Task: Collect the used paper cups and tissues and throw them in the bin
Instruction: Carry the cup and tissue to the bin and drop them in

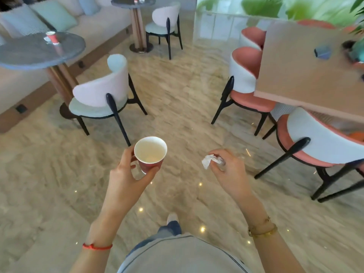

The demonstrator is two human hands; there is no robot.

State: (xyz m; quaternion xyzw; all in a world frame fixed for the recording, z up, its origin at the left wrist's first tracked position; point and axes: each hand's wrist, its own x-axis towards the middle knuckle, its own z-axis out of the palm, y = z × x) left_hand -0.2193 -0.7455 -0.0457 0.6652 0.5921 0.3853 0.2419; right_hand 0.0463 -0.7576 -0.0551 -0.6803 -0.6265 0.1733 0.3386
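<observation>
Round grey table edge far left bearing a second red cup, left hand clamped on red paper cup, bare floor open between chairs, right hand closed around crumpled tissue, square table corner right, no legible writing.

One head-worn wide view looks forward and down, near both hands, over the floor

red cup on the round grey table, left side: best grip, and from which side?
Judgement: take the red cup around its side wall, coming from the table edge nearest the white-backed chair. It stands upright, rim up, so the tapered wall is exposed all round. Both hands are full: left hand, right hand.
</observation>
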